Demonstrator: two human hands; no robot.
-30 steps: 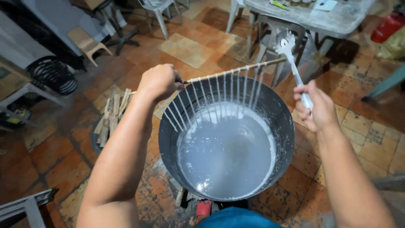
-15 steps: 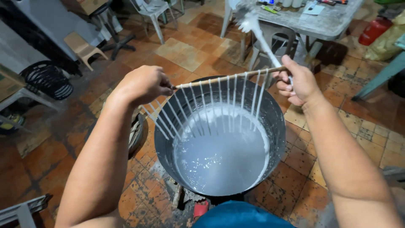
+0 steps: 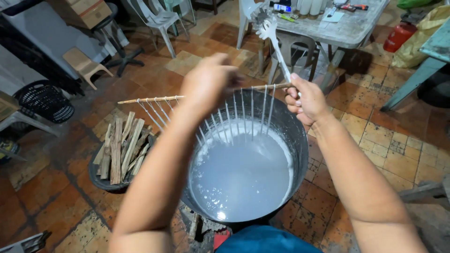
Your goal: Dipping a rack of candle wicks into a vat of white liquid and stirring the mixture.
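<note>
Left hand [image 3: 209, 84] shifted along stick [image 3: 154, 99] — grip unclear; right hand [image 3: 305, 100] clasps stick, ladle [image 3: 274, 40].

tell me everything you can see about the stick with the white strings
The stick is thin, pale wood, held roughly level above the big metal pot. A row of white coated strings hangs from it, slanting toward the milky liquid. The right hand grips one end; the blurred left hand is at its middle.

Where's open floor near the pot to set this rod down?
Bare tile lies right of the pot, below the table. Left is crowded: a basin of firewood beside the pot, a black basket beyond.
</note>
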